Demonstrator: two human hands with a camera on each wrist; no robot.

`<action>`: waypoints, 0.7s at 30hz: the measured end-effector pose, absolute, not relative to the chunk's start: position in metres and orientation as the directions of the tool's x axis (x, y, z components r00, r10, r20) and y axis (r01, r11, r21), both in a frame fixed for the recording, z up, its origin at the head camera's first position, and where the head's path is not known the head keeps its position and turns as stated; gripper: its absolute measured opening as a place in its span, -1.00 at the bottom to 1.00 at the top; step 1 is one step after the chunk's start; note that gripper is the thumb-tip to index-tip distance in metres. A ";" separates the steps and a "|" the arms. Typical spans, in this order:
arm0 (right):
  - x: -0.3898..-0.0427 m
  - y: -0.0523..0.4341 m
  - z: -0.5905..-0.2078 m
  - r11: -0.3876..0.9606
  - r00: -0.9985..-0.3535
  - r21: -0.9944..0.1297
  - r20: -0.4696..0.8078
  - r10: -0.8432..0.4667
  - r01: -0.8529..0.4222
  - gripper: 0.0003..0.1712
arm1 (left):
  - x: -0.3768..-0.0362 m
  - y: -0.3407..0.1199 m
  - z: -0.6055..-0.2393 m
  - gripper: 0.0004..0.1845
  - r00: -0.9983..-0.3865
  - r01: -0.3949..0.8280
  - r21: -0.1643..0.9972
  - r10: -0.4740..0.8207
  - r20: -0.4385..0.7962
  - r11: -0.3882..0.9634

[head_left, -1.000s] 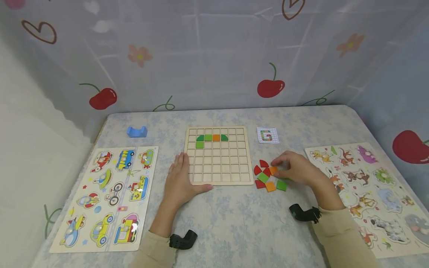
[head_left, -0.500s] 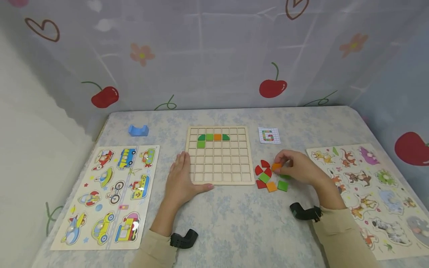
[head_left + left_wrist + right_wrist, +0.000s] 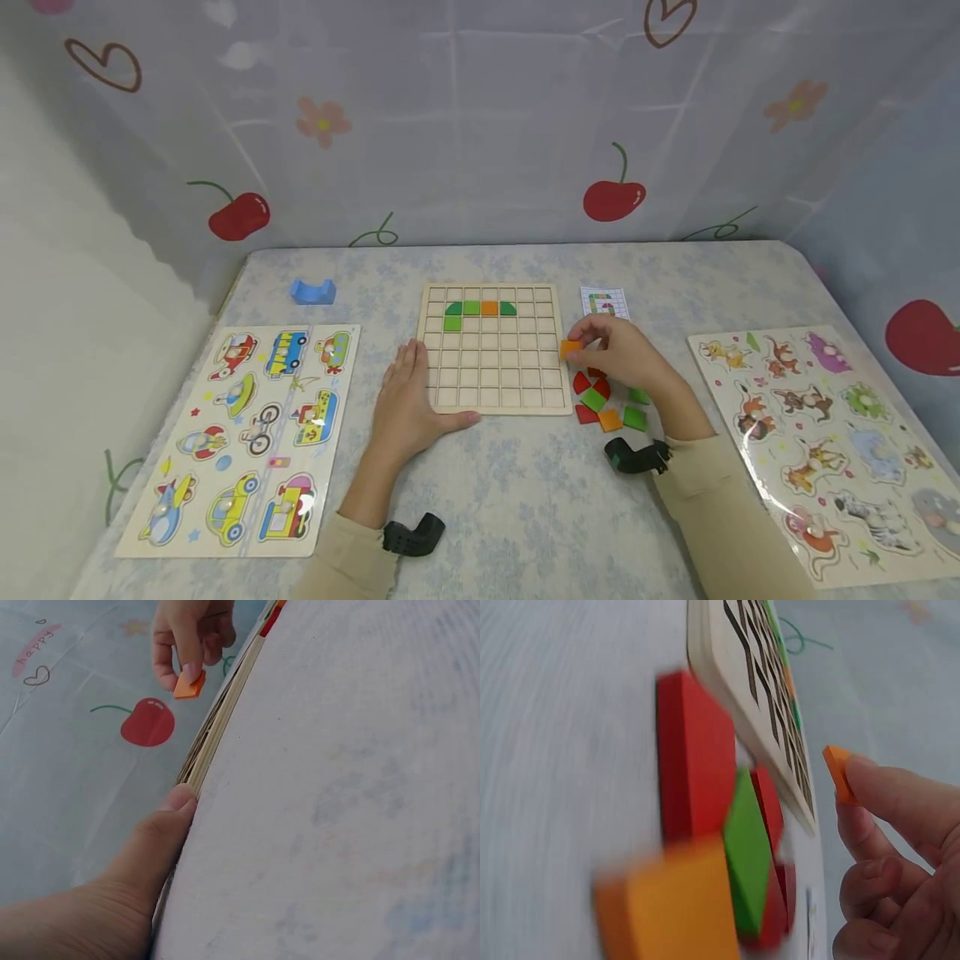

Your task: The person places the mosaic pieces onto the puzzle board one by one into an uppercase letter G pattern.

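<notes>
Between thumb and fingers my right hand [image 3: 626,354] pinches an orange square tile [image 3: 570,349], held up off the table by the right edge of the wooden grid board [image 3: 498,367]. The right wrist view shows that orange tile [image 3: 840,772] at the fingertips. My left hand [image 3: 408,404] rests against the board's lower left corner, fingers straight along the left side and thumb along the front edge. Set in the board are dark green quarter-rounds, light green squares [image 3: 452,323] and an orange square [image 3: 489,308]. Loose red, green and orange pieces [image 3: 593,400] lie under and beside my right hand.
A small pattern card [image 3: 602,301], partly covered by my right hand, lies behind the pieces. A vehicle puzzle board [image 3: 247,442] is at left, an animal puzzle board [image 3: 825,450] at right. A blue holder [image 3: 312,292] sits at the back left.
My right hand has lifted the orange tile from among the loose pieces and carried it left, to the board's right edge. My left hand stays at the board's corner.
</notes>
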State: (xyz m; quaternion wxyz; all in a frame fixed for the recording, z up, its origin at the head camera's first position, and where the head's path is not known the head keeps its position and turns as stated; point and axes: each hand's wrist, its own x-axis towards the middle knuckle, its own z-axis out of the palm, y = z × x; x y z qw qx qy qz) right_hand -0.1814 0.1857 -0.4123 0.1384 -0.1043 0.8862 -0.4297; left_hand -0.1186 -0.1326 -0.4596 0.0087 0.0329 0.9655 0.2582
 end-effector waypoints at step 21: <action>-0.215 0.056 -0.422 0.565 -0.935 -0.815 -0.090 -0.344 -0.129 -0.77 | -0.119 -0.134 -0.459 0.47 -0.997 0.065 0.495 0.075 -0.002 0.867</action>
